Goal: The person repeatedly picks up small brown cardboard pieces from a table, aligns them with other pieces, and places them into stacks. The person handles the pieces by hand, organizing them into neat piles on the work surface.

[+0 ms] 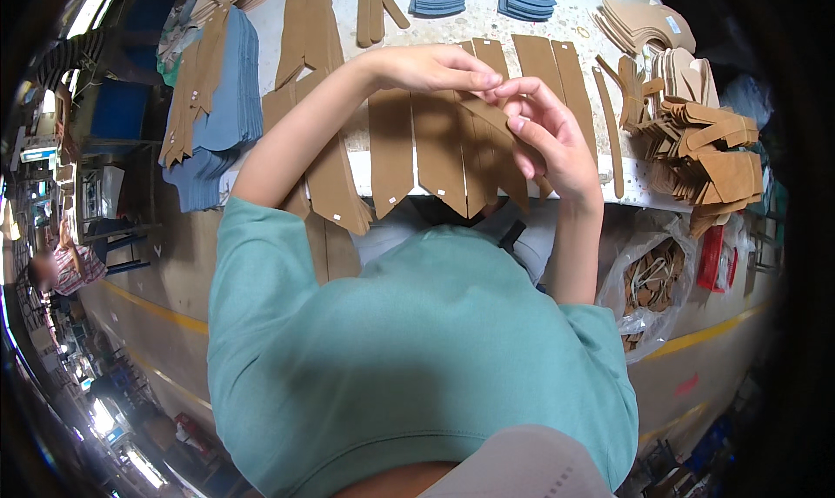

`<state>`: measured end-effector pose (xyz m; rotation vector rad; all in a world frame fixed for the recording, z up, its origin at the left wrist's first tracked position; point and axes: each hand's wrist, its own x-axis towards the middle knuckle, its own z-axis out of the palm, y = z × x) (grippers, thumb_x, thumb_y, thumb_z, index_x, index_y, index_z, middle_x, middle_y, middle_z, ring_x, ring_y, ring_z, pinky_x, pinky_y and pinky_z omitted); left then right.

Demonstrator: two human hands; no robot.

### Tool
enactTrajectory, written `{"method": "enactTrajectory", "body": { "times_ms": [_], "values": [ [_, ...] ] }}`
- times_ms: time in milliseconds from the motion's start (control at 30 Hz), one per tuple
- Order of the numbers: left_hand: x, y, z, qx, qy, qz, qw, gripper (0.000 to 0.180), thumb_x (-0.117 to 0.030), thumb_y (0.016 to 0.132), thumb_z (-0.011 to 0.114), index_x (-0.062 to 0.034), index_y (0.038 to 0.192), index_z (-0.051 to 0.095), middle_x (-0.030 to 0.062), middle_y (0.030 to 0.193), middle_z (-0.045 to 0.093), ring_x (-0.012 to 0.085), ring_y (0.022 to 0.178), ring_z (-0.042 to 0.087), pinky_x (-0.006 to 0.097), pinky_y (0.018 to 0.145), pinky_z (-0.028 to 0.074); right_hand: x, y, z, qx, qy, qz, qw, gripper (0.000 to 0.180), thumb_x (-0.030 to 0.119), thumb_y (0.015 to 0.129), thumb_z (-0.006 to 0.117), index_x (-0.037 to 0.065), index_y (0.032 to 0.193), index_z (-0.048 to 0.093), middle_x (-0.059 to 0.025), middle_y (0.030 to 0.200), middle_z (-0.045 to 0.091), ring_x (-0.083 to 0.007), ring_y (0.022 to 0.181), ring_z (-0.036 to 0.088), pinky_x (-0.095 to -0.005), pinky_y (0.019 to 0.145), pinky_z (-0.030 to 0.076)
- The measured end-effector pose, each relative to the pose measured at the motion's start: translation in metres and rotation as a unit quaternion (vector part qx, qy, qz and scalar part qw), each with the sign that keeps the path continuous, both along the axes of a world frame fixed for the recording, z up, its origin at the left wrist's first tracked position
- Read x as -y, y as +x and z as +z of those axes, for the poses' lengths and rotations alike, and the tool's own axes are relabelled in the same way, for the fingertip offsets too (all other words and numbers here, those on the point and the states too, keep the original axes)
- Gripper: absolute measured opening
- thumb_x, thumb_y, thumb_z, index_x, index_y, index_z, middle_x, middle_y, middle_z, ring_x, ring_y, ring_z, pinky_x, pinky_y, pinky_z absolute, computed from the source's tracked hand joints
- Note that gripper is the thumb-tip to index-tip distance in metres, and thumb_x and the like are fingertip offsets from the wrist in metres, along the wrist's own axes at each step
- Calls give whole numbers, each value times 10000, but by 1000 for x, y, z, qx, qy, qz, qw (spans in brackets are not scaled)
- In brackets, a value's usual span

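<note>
Above the table, my right hand (pixel 551 140) is closed on a narrow brown strip (pixel 484 112) of leather-like material, its thumb on the strip's edge. My left hand (pixel 435 68) reaches across from the left with its fingertips pinched, meeting the tips of my right fingers. Whatever lies in that pinch is too small to make out. Below both hands, brown pointed panels (pixel 390 154) lie side by side, overhanging the table's near edge. Small white labels (pixel 441 192) are stuck on several of them.
Blue cut pieces (pixel 228 89) are stacked at the left, with more at the back. On the right stand beige pieces (pixel 644 25) and a pile of brown pieces (pixel 709 154). A clear plastic bag (pixel 648 280) of brown scraps hangs beside the white table (pixel 445 21).
</note>
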<state>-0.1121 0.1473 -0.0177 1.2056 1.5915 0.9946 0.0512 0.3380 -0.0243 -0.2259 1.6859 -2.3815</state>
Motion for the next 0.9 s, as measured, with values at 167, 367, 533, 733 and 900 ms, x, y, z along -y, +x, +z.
{"method": "enactTrajectory", "body": {
  "times_ms": [167,367,533,733,900],
  "values": [
    [45,-11,-1,-68,-94,55,992,268,-292,995,570,-52,891,626,-68,748,552,26,640,425,217,594,357,-6,12,-8,33,119,-50,991,244,74,949,604,46,1189,573,22,842,548,-1,510,466,-160,436,364],
    [52,-6,-5,-160,-86,167,969,223,-261,987,584,-51,1017,653,-5,874,644,62,771,573,242,737,487,3,21,-17,57,297,-57,951,198,62,923,627,32,1119,624,22,852,596,4,550,446,-179,440,356],
    [8,31,-7,-34,119,28,992,364,-286,999,566,-36,1265,577,84,1204,627,149,1108,582,323,973,452,3,26,-5,6,209,-47,977,146,57,925,621,38,1066,654,32,798,606,5,547,465,-175,458,356],
    [4,22,2,79,-38,2,996,248,-304,965,636,-65,897,649,-64,678,557,11,600,478,195,511,371,-6,40,-6,26,194,-142,970,183,61,931,624,37,1109,659,11,793,642,4,536,467,-170,465,353],
    [19,-23,-3,18,-49,44,998,103,-149,940,652,-55,956,611,-22,762,591,46,645,578,195,589,463,-3,46,-26,64,157,-214,962,159,50,931,636,5,1084,648,-23,771,670,-26,604,581,-171,538,464]
  ]
}}
